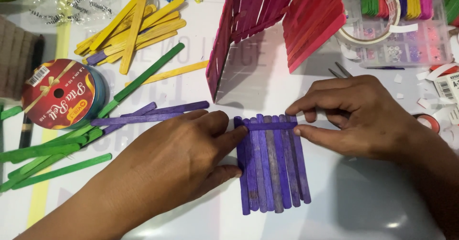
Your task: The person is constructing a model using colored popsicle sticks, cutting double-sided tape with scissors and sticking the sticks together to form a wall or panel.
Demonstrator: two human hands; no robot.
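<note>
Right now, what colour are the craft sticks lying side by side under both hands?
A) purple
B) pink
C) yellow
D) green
A: the row of purple sticks lies flat on the white table, with the left hand and the right hand pressing a purple cross stick over its top end; the yellow sticks and green sticks lie off to the left.

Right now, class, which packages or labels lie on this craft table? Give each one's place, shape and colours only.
Ribbon spool: left edge, round, red label with gold bow and a small white barcode patch.
Plastic wrapper: top left, crumpled, clear with dark print.
Compartment box: top right, clear, holding coloured sticks and beads.
Paper label: right edge, white, partly cut off.
</note>
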